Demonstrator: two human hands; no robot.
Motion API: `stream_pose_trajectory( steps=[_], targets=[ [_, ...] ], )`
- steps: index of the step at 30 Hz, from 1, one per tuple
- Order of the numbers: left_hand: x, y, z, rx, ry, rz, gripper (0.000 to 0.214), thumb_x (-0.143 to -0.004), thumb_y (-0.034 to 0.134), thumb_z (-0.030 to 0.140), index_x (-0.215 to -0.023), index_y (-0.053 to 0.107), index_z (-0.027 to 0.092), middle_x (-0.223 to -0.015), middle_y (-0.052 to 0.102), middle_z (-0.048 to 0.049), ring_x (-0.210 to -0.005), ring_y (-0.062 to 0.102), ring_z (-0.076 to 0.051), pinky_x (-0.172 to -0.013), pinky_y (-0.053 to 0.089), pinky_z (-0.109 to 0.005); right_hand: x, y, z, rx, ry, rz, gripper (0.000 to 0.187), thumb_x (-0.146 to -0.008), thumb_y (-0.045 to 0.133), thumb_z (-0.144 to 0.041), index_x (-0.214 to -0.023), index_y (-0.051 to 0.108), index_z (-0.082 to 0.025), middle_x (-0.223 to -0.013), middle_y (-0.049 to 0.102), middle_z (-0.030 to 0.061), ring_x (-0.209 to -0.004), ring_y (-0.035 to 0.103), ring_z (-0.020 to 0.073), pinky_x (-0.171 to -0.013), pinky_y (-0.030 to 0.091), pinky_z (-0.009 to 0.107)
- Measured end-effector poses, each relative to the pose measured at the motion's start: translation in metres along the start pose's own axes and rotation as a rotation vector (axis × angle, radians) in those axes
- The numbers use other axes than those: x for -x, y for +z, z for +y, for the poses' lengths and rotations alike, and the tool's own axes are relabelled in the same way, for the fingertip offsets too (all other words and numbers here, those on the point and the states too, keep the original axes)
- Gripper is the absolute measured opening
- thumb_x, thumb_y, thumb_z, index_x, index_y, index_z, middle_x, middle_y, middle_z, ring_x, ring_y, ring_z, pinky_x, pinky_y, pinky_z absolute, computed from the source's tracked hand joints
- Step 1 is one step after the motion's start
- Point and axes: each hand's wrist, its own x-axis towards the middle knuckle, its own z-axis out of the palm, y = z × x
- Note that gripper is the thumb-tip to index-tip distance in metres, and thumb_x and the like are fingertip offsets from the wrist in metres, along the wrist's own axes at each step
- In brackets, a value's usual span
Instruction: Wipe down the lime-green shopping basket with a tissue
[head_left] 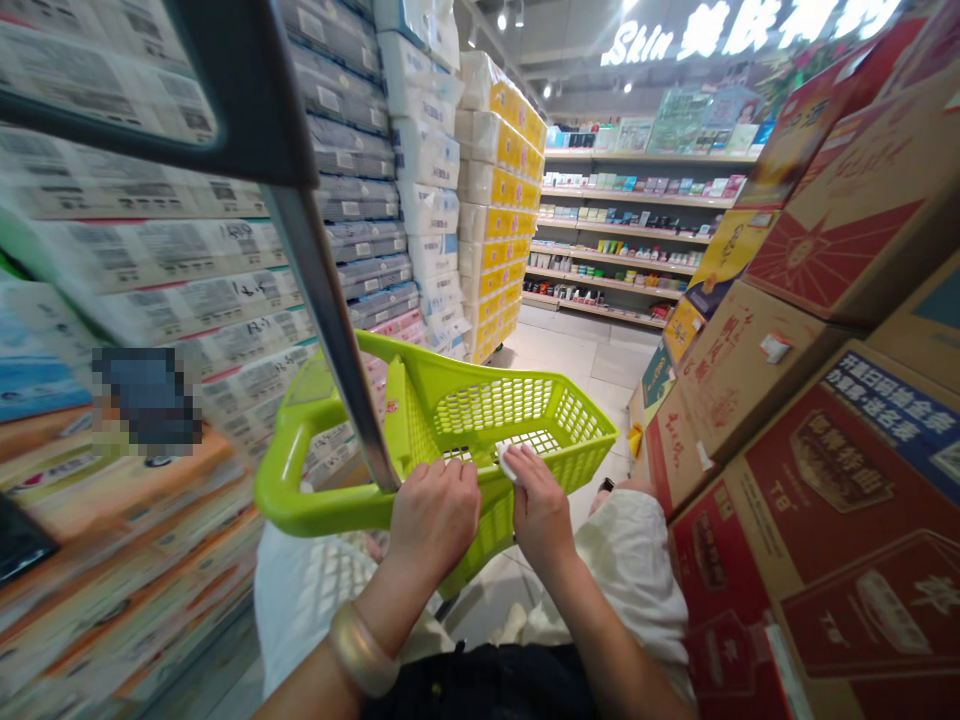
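Basket, lime green with perforated walls, sits just ahead of both hands. Left hand clamped over its near rim; right hand, just apart from it, holds white wad at same rim, cloth or tissue, can't tell. Metal pole rises left of left hand. Cardboard boxes stacked right of right hand, contents hidden.

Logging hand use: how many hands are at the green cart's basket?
2: the left hand is on the basket's near rim; the right hand, beside it, holds a white wipe there. No other hand shows there.
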Motion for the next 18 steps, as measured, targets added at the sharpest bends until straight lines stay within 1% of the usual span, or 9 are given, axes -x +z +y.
stream_pose_trajectory(
  steps=[3, 4, 5, 8, 10, 11, 15, 16, 18],
  targets=[
    [0.0, 0.001, 0.0, 0.004, 0.002, 0.012, 0.016, -0.085, 0.051, 0.015, -0.077, 0.064, 0.017, -0.069, 0.063, -0.0069, -0.072, 0.06, -0.025, -0.065, 0.035, -0.037, 0.001, -0.001, -0.005, -0.081, -0.1, -0.097, 0.048, -0.087, 0.041, -0.005, -0.127, 0.062, -0.022, -0.13, 0.065, 0.0066, -0.128, 0.056, 0.0202, -0.111, 0.044, 0.043],
    [0.0, 0.002, 0.0, 0.004, 0.004, 0.015, 0.017, -0.086, 0.05, 0.015, -0.077, 0.064, 0.017, -0.069, 0.063, -0.0067, -0.072, 0.06, -0.025, -0.064, 0.035, -0.037, 0.001, -0.001, -0.004, -0.091, -0.116, -0.11, 0.049, -0.087, 0.041, -0.005, -0.128, 0.062, -0.022, -0.13, 0.064, 0.0064, -0.128, 0.055, 0.0198, -0.111, 0.044, 0.042],
    [0.0, 0.002, 0.0, 0.004, 0.005, 0.016, 0.017, -0.086, 0.05, 0.015, -0.077, 0.064, 0.017, -0.068, 0.063, -0.0067, -0.071, 0.06, -0.025, -0.064, 0.035, -0.037, 0.001, -0.002, -0.001, -0.082, -0.111, -0.102, 0.049, -0.087, 0.041, -0.005, -0.127, 0.062, -0.022, -0.13, 0.065, 0.0068, -0.127, 0.056, 0.0201, -0.111, 0.045, 0.043],
    [0.0, 0.002, -0.001, 0.006, 0.005, 0.012, 0.016, -0.085, 0.051, 0.016, -0.074, 0.063, 0.017, -0.068, 0.063, -0.007, -0.071, 0.059, -0.026, -0.064, 0.035, -0.037, 0.002, -0.003, 0.012, 0.013, -0.01, -0.012, 0.047, -0.087, 0.039, -0.005, -0.122, 0.066, -0.021, -0.123, 0.068, 0.0089, -0.125, 0.058, 0.0231, -0.107, 0.048, 0.047],
    [0.0, 0.003, -0.001, 0.007, 0.003, 0.01, 0.016, -0.085, 0.051, 0.016, -0.074, 0.063, 0.018, -0.068, 0.063, -0.0071, -0.071, 0.059, -0.026, -0.064, 0.035, -0.037, 0.003, -0.003, 0.015, 0.045, 0.031, 0.017, 0.046, -0.087, 0.039, -0.006, -0.121, 0.067, -0.021, -0.122, 0.069, 0.0091, -0.125, 0.058, 0.0239, -0.106, 0.048, 0.048],
    [0.0, 0.003, -0.001, 0.007, 0.002, 0.011, 0.016, -0.085, 0.051, 0.016, -0.074, 0.063, 0.018, -0.068, 0.063, -0.0069, -0.071, 0.06, -0.026, -0.064, 0.035, -0.038, 0.004, -0.003, 0.014, 0.033, 0.021, 0.004, 0.047, -0.087, 0.039, -0.006, -0.122, 0.066, -0.021, -0.123, 0.069, 0.0086, -0.126, 0.057, 0.0234, -0.107, 0.048, 0.047],
    [0.0, 0.003, -0.001, 0.008, 0.007, 0.021, 0.016, -0.085, 0.05, 0.015, -0.075, 0.063, 0.018, -0.068, 0.063, -0.0064, -0.071, 0.06, -0.026, -0.064, 0.035, -0.038, 0.003, -0.002, 0.003, -0.075, -0.1, -0.107, 0.049, -0.087, 0.041, -0.006, -0.128, 0.062, -0.023, -0.131, 0.064, 0.0061, -0.128, 0.055, 0.0201, -0.111, 0.045, 0.043],
    [0.0, 0.002, -0.001, 0.009, 0.01, 0.021, 0.016, -0.084, 0.051, 0.015, -0.074, 0.063, 0.018, -0.068, 0.063, -0.0064, -0.07, 0.06, -0.026, -0.064, 0.035, -0.038, 0.002, -0.003, 0.003, -0.074, -0.099, -0.106, 0.049, -0.087, 0.041, -0.006, -0.128, 0.062, -0.023, -0.13, 0.064, 0.0061, -0.128, 0.055, 0.0202, -0.11, 0.045, 0.043],
    [0.0, 0.002, -0.001, 0.007, 0.013, 0.017, 0.015, -0.084, 0.052, 0.015, -0.074, 0.063, 0.018, -0.068, 0.063, -0.0065, -0.07, 0.06, -0.026, -0.064, 0.034, -0.038, 0.002, -0.003, 0.006, -0.027, -0.039, -0.052, 0.047, -0.087, 0.041, -0.006, -0.124, 0.064, -0.023, -0.126, 0.067, 0.0069, -0.126, 0.057, 0.0216, -0.109, 0.046, 0.045]
  ],
)
